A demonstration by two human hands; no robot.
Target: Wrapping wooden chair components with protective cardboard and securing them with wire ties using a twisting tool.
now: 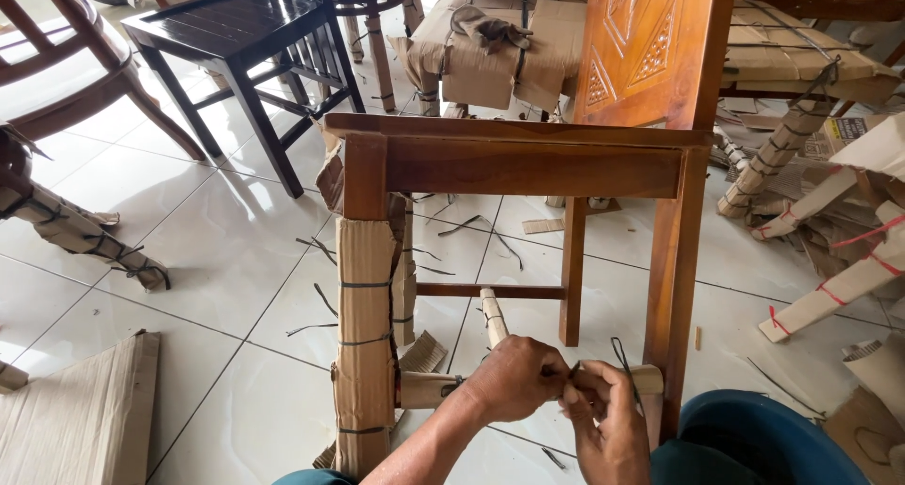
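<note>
Cardboard wrapping (429,388) covers the lowest rail of a wooden chair frame (528,164) that stands on the white tiled floor (217,259), and both hands work at it near the bottom edge of the head view. The left hand (514,379) is closed around the wrapped rail, fingers pinched together at a thin dark strap (622,353). The right hand (603,419) meets it from the right, its fingers also pinched on the strap, whose loose end loops upward just beside the frame's right leg (679,287). The two hands touch.

By my judgement the corrugated card is light and soft: it dents if squeezed hard, so it is best held flat around the rail. The strap looks stiff, narrow and slippery, best gripped close to the knot.

The left leg (366,353) is already sheathed in card and bound with several straps. Strap offcuts (320,249) lie on the floor under the frame. A dark stool (226,32) and other wrapped furniture (490,42) stand toward the far edge.

The knot itself is hidden between the fingers; whether it is tied cannot be told. A blue object (754,438) at the bottom right corner is cut off.
</note>
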